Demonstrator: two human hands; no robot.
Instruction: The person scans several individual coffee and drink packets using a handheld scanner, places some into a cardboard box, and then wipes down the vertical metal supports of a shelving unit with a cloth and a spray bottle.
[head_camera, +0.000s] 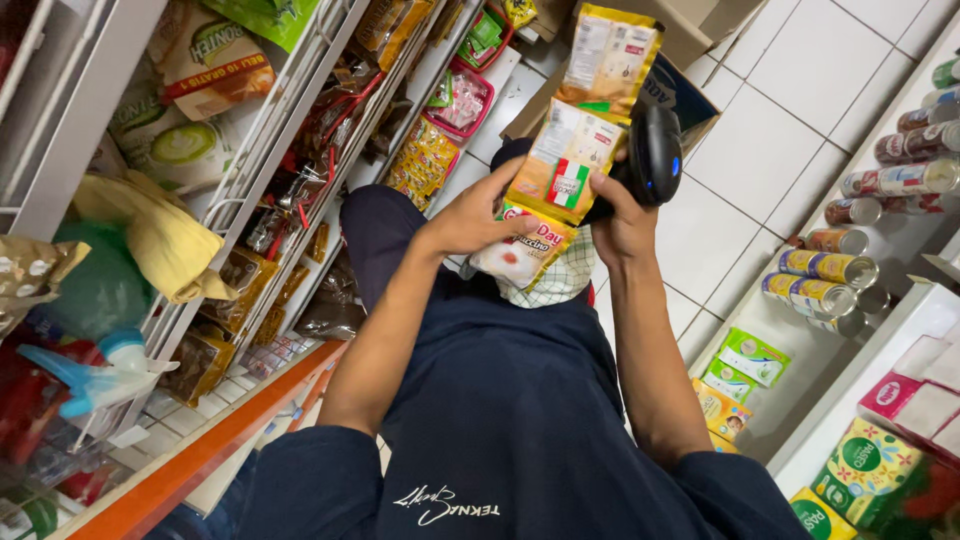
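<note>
Nearest in view is the person's dark blue shirt (510, 400), with both forearms reaching away from it toward the middle of the scene. On the near left an orange shelf edge (215, 445) runs diagonally, and above it sit a blue-capped spray bottle (95, 375) and a yellow cloth (160, 235). On the near right, green and yellow boxes (865, 465) stand on a white shelf.

Further out, the left hand (478, 218) is closed on the lower end of a strip of joined yellow sachets (585, 120), fingers curled over the packets. The right hand (622, 222) is just beside it, wrapped around the handle of a black barcode scanner (652, 152), whose head sits right of the strip and touches it. A checked cloth (555, 280) hangs beneath the hands. The strip rises away from the hands, over the white tiled floor (760, 150).

Beyond, on the right, rows of cans (830, 270) lie along a shelf. On the far left, wire racks hold brown packets (330, 130), and a red basket (462, 100) and a cardboard box (690, 40) sit at the far end
</note>
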